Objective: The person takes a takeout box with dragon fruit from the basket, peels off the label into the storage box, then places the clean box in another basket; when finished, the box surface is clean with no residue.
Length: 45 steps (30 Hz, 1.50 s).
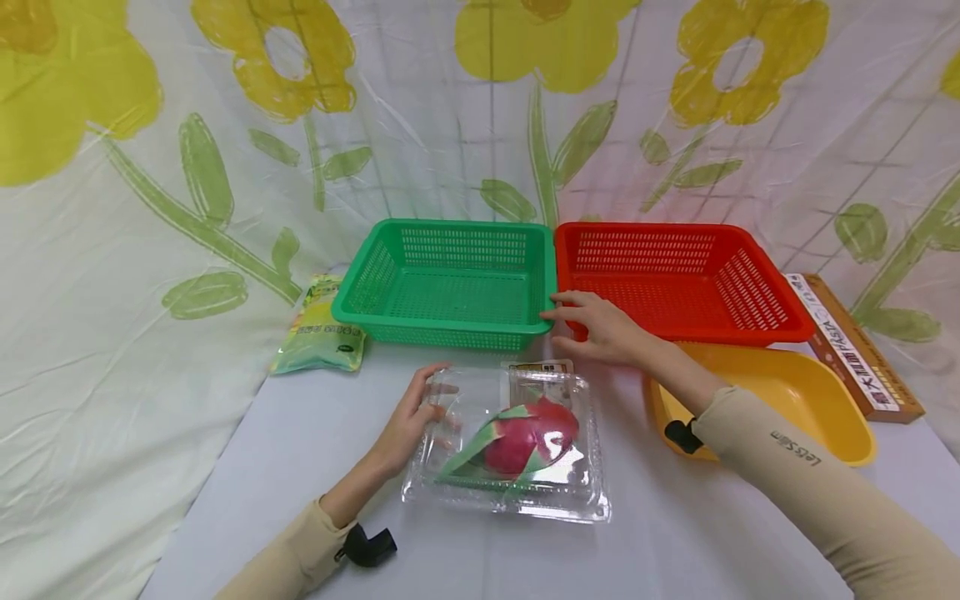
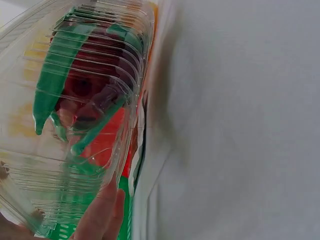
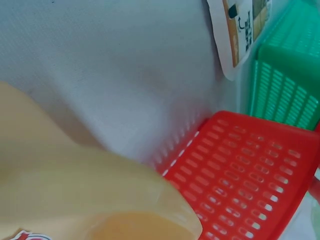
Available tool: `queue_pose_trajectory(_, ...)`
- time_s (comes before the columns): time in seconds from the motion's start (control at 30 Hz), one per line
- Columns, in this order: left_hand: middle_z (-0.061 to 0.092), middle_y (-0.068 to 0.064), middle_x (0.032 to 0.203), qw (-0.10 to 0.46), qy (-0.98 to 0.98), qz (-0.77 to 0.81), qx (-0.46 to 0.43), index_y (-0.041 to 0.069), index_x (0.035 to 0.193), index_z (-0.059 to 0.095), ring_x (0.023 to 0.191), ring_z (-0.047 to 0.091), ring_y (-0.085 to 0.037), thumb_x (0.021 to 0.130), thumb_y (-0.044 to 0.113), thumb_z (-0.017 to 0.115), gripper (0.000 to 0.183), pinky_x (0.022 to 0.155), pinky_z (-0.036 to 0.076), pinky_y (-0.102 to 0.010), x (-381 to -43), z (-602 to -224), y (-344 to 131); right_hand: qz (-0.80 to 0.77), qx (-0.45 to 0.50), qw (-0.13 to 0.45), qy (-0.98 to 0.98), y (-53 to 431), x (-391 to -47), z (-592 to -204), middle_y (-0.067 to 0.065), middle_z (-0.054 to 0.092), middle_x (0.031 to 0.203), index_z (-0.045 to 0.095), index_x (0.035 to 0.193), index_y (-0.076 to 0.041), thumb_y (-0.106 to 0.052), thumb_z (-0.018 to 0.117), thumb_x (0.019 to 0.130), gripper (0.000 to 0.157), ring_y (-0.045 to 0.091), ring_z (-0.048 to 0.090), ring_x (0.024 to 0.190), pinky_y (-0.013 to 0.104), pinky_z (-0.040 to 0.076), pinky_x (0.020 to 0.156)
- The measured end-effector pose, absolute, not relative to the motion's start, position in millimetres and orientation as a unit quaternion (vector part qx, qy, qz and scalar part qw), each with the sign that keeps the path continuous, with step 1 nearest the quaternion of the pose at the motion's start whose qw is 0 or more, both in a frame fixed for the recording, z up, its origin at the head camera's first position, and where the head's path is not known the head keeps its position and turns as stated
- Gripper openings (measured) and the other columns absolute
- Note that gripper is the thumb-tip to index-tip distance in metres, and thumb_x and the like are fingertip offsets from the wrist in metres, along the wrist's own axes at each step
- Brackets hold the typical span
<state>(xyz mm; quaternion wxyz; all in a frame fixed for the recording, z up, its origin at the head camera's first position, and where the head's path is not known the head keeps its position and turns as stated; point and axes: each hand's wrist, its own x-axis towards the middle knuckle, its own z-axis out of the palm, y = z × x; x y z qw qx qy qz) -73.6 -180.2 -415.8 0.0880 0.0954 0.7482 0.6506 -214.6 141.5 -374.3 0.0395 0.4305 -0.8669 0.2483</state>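
Observation:
My left hand (image 1: pixel 408 425) grips the left side of a clear plastic clamshell box (image 1: pixel 465 392), thumb and fingers around its edge. Inside lies a dragon fruit (image 1: pixel 528 437), pinkish red with green leaf-like scales; its green tips (image 2: pixel 52 85) show through the ribbed wall in the left wrist view. My right hand (image 1: pixel 596 327) reaches over where the green basket (image 1: pixel 442 329) and the red basket (image 1: pixel 675 337) meet, its fingers spread and relaxed at the green rim. Nothing shows in its grasp. A flat printed packet (image 1: pixel 555 367) is partly hidden behind the box.
To the left of the green basket lies a yellow-green bag (image 1: pixel 318 333). A yellow tray (image 1: pixel 817 392) sits under my right forearm, in front of the red basket. At the far right lies a long pasta box (image 1: pixel 855 350). A flower-printed curtain (image 1: pixel 420 150) hangs behind the baskets.

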Motion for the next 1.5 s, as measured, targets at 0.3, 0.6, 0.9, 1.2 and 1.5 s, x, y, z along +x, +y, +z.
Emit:
queue_pose_trajectory(0.3,0.041,-0.032,0.137,0.062,0.718,0.684,0.109,0.008,0.151,0.025,0.096,0.063,-0.049,0.091,0.005,0.034,0.061,0.063,0.059,-0.047,-81.4,-391.4,-202.2,0.243,0.421,0.038,-0.873,143.5,-216.6,-372.8,0.025,0.05,0.141,0.066,0.127,-0.005,-0.02,0.073,0.087,0.043,0.042,0.044,0.129,0.061,0.04,0.102)
queue_pose_trajectory(0.6,0.037,-0.034,0.141,0.037,0.697,0.702,0.142,0.013,0.149,0.027,0.091,0.07,-0.027,0.091,0.011,0.034,0.058,0.064,0.059,-0.044,-97.3,-353.5,-229.1,0.245,0.409,0.031,-0.879,144.5,-215.3,-370.6,0.023,0.049,0.142,0.067,0.125,-0.005,-0.019,0.072,0.087,0.041,0.041,0.043,0.13,0.06,0.041,0.102)
queue_pose_trajectory(0.9,0.053,-0.012,0.129,0.025,0.676,0.723,0.138,0.022,0.145,0.032,0.088,0.072,-0.027,0.092,0.012,0.032,0.054,0.064,0.06,-0.04,-120.4,-328.8,-245.5,0.244,0.408,0.041,-0.879,140.6,-213.7,-374.0,0.023,0.051,0.141,0.067,0.126,-0.006,-0.018,0.072,0.086,0.041,0.039,0.044,0.13,0.06,0.042,0.1)
queue_pose_trajectory(1.2,0.046,-0.012,0.133,0.045,0.674,0.735,0.061,0.023,0.148,0.025,0.087,0.071,-0.022,0.098,0.018,0.029,0.05,0.067,0.059,-0.033,-143.4,-328.5,-250.5,0.225,0.404,0.062,-0.885,135.1,-209.9,-378.1,0.021,0.053,0.14,0.067,0.127,-0.009,-0.02,0.071,0.087,0.042,0.038,0.047,0.129,0.058,0.045,0.099)
queue_pose_trajectory(1.5,0.043,-0.012,0.14,0.045,0.689,0.724,0.006,0.024,0.153,0.019,0.084,0.07,-0.02,0.097,0.024,0.03,0.057,0.074,0.057,-0.036,-183.7,-324.2,-248.7,0.224,0.4,0.07,-0.886,134.6,-208.9,-379.1,0.019,0.054,0.14,0.067,0.126,-0.007,-0.022,0.069,0.089,0.04,0.038,0.052,0.125,0.056,0.043,0.101)
